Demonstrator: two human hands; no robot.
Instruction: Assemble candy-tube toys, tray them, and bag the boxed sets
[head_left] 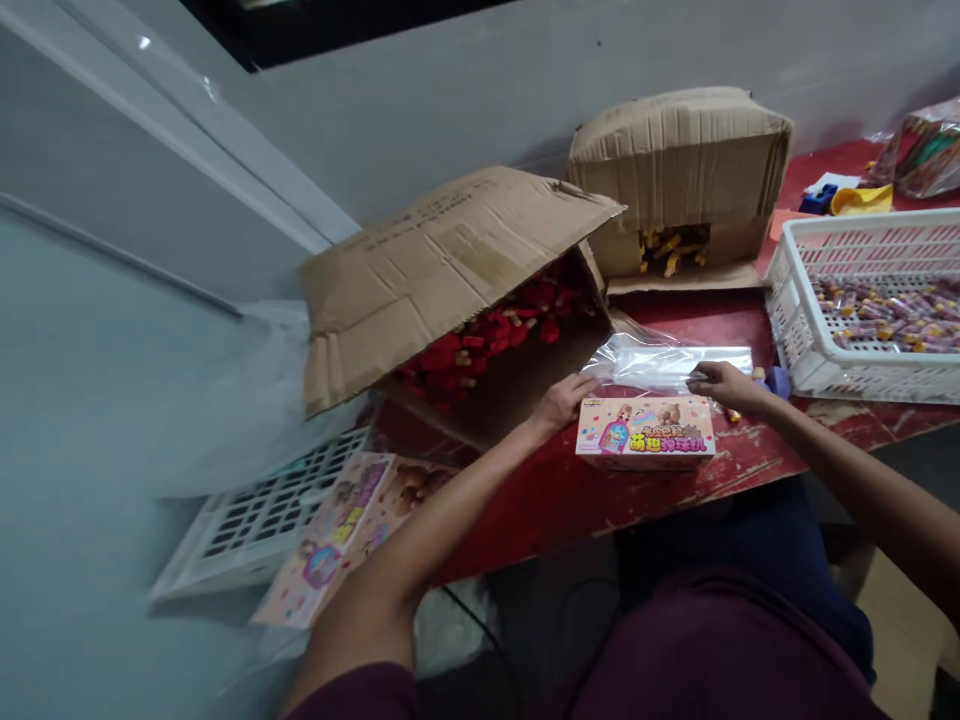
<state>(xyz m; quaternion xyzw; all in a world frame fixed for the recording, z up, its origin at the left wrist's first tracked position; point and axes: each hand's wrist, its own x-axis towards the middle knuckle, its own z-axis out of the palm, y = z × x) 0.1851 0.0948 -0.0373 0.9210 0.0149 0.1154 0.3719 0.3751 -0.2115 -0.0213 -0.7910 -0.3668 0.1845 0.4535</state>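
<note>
A pink printed box [646, 428] sits on the red table near its front edge. Behind it lies a stack of clear plastic film or bags [664, 365]. My left hand [562, 402] is at the left end of the film, by the box's upper left corner, its fingers closed on the film's edge. Over the right part of the film is my right hand [726, 385], fingers bent together near the sheet; whether they pinch it is too small to tell. A small purple object [778, 382] lies beside my right wrist.
An open carton [450, 270] with red pieces stands left, another carton [675, 180] with yellow pieces behind. A white basket [892, 375] of small wrapped items is at right. Flat printed boxes [322, 550] rest on a white crate [255, 515] at lower left.
</note>
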